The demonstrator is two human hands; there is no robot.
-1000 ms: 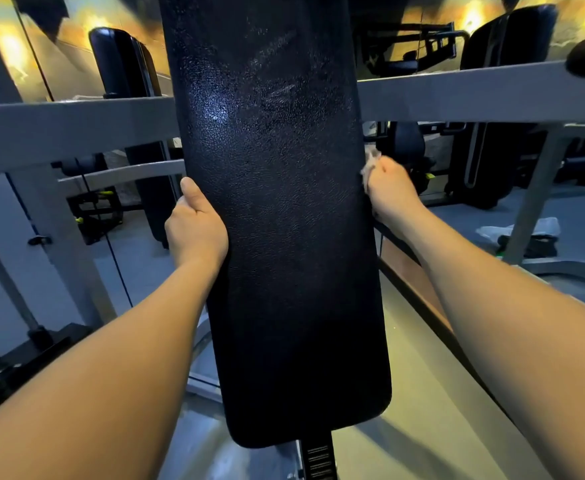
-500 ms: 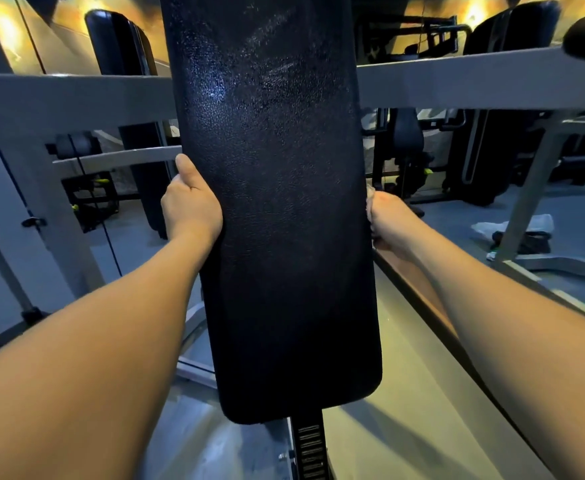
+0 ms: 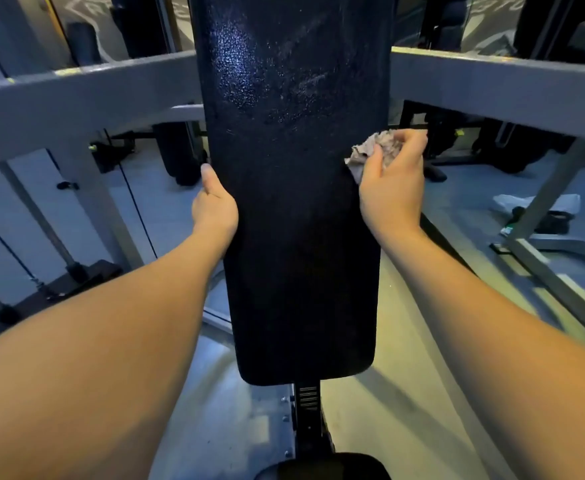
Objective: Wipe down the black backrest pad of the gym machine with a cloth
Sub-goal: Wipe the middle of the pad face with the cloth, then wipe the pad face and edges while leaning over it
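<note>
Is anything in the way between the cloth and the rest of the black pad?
Nothing visible. The right hand presses the crumpled cloth against the right edge of the backrest pad, whose front face is bare. The left hand grips only the left edge, off the face.

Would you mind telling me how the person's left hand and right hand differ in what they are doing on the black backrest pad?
The left hand holds nothing and grips the left edge of the tall black textured backrest pad; the right hand clutches a crumpled pale cloth at the right edge. The left hand sits slightly lower than the right hand. Both touch the pad at about mid-height.
</note>
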